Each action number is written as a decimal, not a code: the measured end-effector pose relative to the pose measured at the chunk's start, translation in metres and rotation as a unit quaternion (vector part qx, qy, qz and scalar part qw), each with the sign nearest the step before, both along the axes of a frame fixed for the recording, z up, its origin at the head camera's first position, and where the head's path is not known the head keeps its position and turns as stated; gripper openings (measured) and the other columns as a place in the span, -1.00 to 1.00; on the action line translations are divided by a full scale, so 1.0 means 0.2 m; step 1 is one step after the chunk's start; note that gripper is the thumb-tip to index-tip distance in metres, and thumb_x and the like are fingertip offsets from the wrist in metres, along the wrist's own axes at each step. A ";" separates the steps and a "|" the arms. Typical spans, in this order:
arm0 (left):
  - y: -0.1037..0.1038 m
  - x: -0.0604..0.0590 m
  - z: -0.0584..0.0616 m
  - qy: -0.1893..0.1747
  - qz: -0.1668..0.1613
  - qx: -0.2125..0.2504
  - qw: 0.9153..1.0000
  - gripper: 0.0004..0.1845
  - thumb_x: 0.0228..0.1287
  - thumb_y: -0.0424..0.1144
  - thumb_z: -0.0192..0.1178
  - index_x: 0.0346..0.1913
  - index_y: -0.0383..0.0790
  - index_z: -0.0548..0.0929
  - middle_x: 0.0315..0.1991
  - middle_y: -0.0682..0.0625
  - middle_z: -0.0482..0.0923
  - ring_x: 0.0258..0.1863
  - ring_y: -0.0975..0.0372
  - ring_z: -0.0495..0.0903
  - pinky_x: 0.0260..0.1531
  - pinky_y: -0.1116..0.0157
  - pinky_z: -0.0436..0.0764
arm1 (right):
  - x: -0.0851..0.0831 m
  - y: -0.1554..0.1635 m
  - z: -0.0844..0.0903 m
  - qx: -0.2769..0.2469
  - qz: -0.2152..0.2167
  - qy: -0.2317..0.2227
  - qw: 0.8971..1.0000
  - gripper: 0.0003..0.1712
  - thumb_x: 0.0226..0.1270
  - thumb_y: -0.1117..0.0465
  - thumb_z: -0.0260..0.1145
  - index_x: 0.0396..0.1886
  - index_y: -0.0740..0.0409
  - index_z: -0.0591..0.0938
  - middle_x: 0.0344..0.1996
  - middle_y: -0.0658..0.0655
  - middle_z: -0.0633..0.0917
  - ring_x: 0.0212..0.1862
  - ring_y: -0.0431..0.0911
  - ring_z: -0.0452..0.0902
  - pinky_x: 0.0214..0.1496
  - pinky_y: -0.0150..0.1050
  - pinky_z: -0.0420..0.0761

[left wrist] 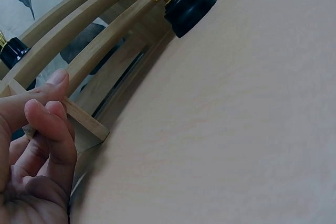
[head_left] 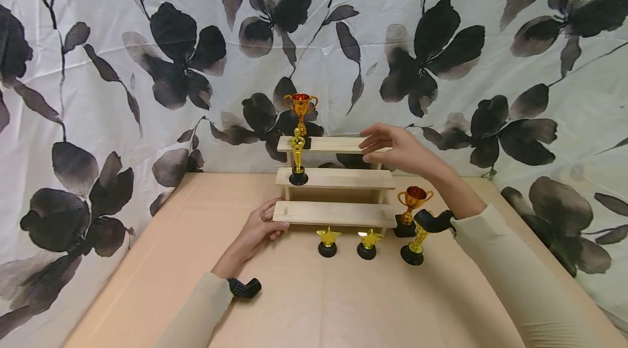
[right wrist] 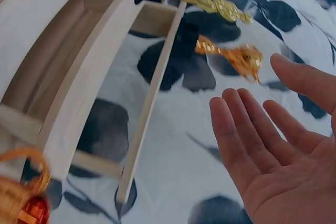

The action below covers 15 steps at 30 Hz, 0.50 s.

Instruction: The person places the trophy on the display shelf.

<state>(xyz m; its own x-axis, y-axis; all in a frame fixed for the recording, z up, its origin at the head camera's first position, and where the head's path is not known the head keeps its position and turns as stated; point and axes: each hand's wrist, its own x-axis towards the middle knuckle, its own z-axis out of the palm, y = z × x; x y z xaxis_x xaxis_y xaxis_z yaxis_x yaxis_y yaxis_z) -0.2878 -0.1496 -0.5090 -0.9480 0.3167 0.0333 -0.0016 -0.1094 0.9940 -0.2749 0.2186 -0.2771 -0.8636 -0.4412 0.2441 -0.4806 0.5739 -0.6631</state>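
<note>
A: Grip first. Left hand (head_left: 258,229) pinches the left end of the bottom step of the wooden stepped stand (head_left: 338,179), fingers curled round the board edge (the left wrist view shows it plainly). Right hand (head_left: 394,147) flat, fingers straight, holding nothing, hovering at the right end of the top step.

B: Stand location?

A: Back-centre of the tabletop (head_left: 314,304), against the backdrop. Cup trophy (head_left: 300,110) on the top step's left end, figure trophy (head_left: 296,160) on the middle step's left end.

B: Surface, room?

A: Peach cloth over the table. White curtain with black flower print (head_left: 171,48) fills the back. In front of the stand: two star trophies (head_left: 327,241), then another cup trophy (head_left: 411,209) and figure trophy (head_left: 414,244) toward the right edge.
</note>
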 end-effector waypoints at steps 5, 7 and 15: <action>0.00 0.00 0.00 0.002 0.000 -0.009 1.000 -0.06 0.26 -0.46 0.41 0.62 -0.16 0.15 -0.21 0.00 0.75 -0.52 0.32 0.51 -0.55 0.47 0.50 | 0.07 0.17 -0.03 -0.008 -0.043 0.008 0.999 -0.46 0.47 0.19 0.38 0.38 0.17 0.52 0.18 0.23 0.70 0.18 0.02 0.66 0.29 -0.02 0.61; 0.00 0.00 0.00 0.004 -0.003 -0.010 1.000 -0.06 0.26 -0.45 0.41 0.62 -0.16 0.14 -0.21 -0.01 0.75 -0.52 0.32 0.51 -0.54 0.47 0.49 | 0.09 0.25 -0.06 -0.014 -0.064 0.009 0.998 -0.48 0.47 0.14 0.38 0.35 0.13 0.55 0.19 0.20 0.70 0.14 -0.11 0.66 0.24 -0.19 0.62; 0.00 0.00 0.00 0.005 0.002 -0.008 1.000 -0.06 0.25 -0.47 0.41 0.62 -0.18 0.15 -0.23 -0.01 0.74 -0.52 0.32 0.51 -0.56 0.47 0.49 | 0.12 0.48 -0.21 -0.050 -0.112 0.013 0.992 -0.49 0.49 0.07 0.37 0.32 0.18 0.57 0.18 0.18 0.71 0.01 -0.47 0.61 0.04 -0.58 0.57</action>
